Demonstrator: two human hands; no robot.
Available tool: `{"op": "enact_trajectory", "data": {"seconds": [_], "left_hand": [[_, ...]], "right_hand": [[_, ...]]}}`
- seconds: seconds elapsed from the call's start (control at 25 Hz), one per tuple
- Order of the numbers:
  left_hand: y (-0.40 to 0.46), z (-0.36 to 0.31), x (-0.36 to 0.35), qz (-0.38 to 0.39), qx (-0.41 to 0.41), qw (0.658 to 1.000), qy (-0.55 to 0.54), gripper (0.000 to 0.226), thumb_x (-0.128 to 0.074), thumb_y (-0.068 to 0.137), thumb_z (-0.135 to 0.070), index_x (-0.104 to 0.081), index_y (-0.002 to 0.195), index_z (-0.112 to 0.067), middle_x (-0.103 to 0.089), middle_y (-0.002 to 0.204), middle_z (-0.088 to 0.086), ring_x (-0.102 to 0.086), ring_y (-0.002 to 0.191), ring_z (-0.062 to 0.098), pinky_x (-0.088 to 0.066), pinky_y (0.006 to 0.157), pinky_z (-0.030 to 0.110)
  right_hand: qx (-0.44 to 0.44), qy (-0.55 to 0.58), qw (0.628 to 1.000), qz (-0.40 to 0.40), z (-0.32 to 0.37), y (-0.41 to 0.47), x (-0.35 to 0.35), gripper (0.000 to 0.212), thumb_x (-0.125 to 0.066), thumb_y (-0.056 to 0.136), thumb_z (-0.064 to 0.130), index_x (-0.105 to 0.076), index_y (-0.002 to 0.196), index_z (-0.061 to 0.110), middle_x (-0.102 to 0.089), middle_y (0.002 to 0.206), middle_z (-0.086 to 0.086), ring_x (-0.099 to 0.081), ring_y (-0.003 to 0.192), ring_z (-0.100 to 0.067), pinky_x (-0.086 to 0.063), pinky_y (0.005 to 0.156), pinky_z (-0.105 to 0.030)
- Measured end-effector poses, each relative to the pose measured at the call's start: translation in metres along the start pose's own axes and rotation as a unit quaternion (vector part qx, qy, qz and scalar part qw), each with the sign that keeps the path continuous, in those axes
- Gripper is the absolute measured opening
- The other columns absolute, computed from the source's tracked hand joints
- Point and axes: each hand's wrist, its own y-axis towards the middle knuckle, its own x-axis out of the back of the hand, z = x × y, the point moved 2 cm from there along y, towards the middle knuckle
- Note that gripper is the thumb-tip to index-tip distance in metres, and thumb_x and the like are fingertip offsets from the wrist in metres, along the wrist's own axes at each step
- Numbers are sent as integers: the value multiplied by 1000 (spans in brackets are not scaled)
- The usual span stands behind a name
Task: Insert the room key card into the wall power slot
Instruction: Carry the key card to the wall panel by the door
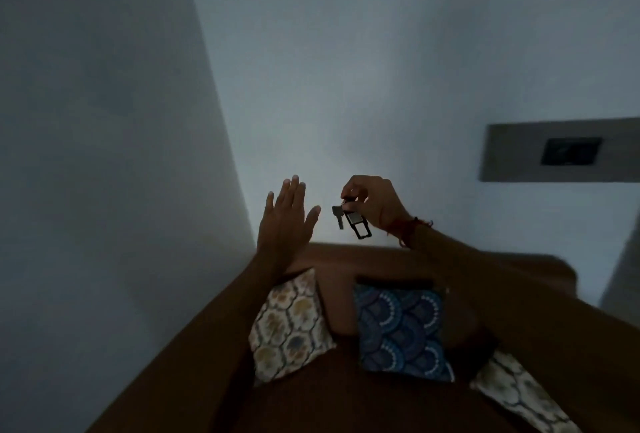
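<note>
The right hand (375,205) pinches the key card (356,221), key dangling, in closed fingers, well left of the wall power slot (570,151), likely readying insertion; the left hand (285,221) hovers flat, empty.

Dim room, bluish light. Two plain pale walls (346,51) meet at a corner left of centre. Brown sofa (346,405) set against the wall, carrying a cream patterned cushion (287,332), a blue fan-patterned cushion (401,332), and a second cream cushion (519,394) at lower right.
</note>
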Motion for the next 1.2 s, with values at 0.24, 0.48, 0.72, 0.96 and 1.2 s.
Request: {"op": "enact_trajectory", "data": {"seconds": [0.24,0.48,0.72,0.96,1.2], "left_hand": [[94,-184,-27,-44,-83,994,-51,64,-34,108,-45,-26,160,-8,-18,172,10,-12,161,23,-14,132,49],[158,-322,-74,-34,-169,983,-61,66,-29,108,-49,-23,161,-9,-16,172,9,-9,161,21,-10,133,48],[233,-421,-149,-22,-229,972,-51,70,-35,105,-50,-23,160,-10,-17,172,9,-11,161,22,-12,132,50],[319,-487,-241,3,-257,964,-65,72,-42,103,-49,-22,160,-9,-18,172,12,-12,161,27,-13,131,53],[394,-511,-310,21,-239,968,-72,71,-37,106,-47,-17,162,-7,-11,173,13,-7,161,27,-8,132,53]], "right_hand": [[-26,-53,996,-72,-89,-16,198,16,-81,72,11,-70,83,7,-72,79,-7,-58,58,-3,-47,55,-16],[-75,-56,986,-135,-173,-31,329,17,-81,73,6,-69,85,4,-71,80,-11,-57,62,-9,-48,58,-9],[-92,-107,964,-224,-276,-35,412,19,-85,66,2,-70,79,1,-73,76,-14,-67,71,-23,-51,64,-12],[-154,-169,938,-262,-377,-18,467,18,-85,66,1,-71,78,2,-73,77,-15,-65,70,-20,-49,66,-18],[-169,-205,930,-253,-444,33,498,12,-79,72,0,-71,80,4,-72,74,-14,-61,63,-14,-49,64,-20]]}}
